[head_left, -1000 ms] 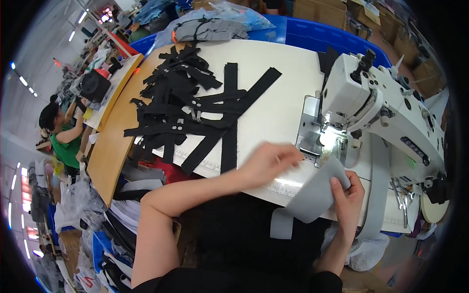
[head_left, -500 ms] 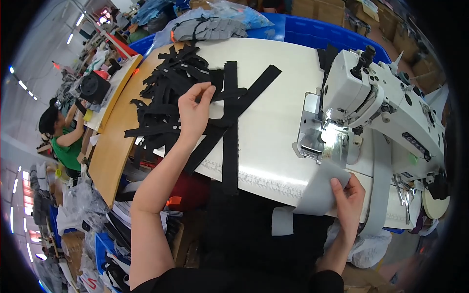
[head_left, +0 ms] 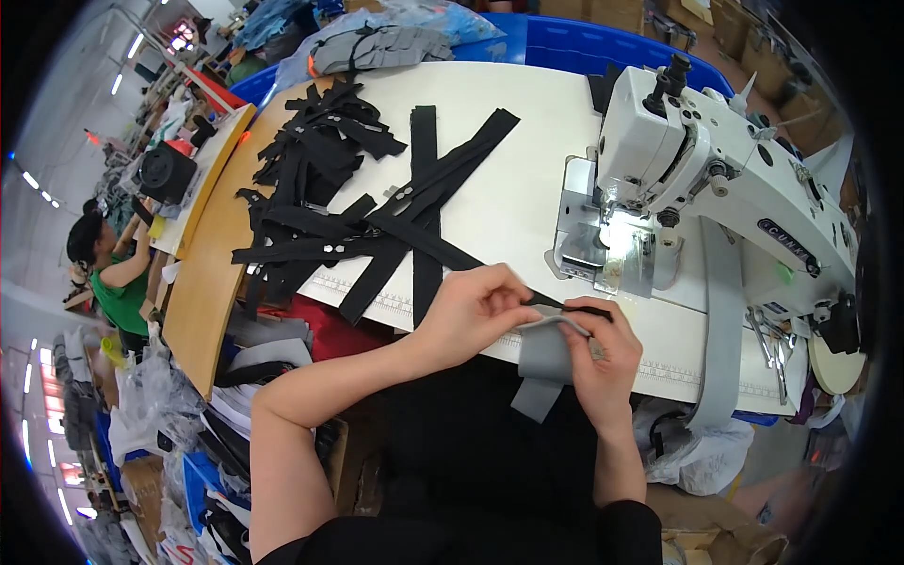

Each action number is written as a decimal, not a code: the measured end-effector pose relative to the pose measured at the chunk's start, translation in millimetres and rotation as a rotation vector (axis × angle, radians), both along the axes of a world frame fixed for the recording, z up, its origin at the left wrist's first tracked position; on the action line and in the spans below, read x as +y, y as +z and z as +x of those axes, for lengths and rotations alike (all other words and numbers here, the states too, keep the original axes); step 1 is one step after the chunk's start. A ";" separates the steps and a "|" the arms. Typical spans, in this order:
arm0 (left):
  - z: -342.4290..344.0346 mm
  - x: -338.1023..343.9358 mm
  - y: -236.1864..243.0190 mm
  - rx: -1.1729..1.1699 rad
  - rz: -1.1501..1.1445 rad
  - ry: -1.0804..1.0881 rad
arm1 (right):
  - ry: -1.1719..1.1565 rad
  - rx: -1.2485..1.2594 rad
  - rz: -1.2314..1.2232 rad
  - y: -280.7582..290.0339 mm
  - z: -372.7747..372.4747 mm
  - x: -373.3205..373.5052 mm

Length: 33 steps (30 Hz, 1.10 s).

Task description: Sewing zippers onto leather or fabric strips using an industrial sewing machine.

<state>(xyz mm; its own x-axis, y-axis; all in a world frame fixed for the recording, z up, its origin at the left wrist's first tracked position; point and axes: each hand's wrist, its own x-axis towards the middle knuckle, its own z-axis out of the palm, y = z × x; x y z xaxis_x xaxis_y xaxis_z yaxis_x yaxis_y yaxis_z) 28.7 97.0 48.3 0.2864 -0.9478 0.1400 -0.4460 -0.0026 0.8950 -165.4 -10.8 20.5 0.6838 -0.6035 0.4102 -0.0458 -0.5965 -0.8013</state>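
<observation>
Left hand [head_left: 476, 311] pinches a black strap [head_left: 443, 252]; right hand [head_left: 593, 363] grips folded grey fabric [head_left: 544, 363] at table edge [head_left: 659, 372]

Both hands, left hand [head_left: 476, 306] and right hand [head_left: 595, 363], pinch a grey fabric piece [head_left: 544, 363] and black strap [head_left: 565, 306] beside the sewing machine [head_left: 716, 179].

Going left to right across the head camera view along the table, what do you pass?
Wooden side table → pile of black straps → left hand → grey fabric piece → right hand → white sewing machine → grey strip hanging off the table edge.
</observation>
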 end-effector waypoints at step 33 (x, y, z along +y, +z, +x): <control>-6.8 0.2 18.2 0.842 -0.117 0.056 | 0.678 0.148 0.069 46.5 -91.2 22.4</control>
<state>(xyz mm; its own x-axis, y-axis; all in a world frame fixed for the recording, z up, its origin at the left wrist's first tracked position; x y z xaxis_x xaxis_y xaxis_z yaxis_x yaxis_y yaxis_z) 21.8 97.2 66.6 0.3846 -0.9220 -0.0443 0.3663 0.1083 0.9242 -256.6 11.6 67.0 0.9646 -0.0450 0.2600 0.2073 -0.4802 -0.8523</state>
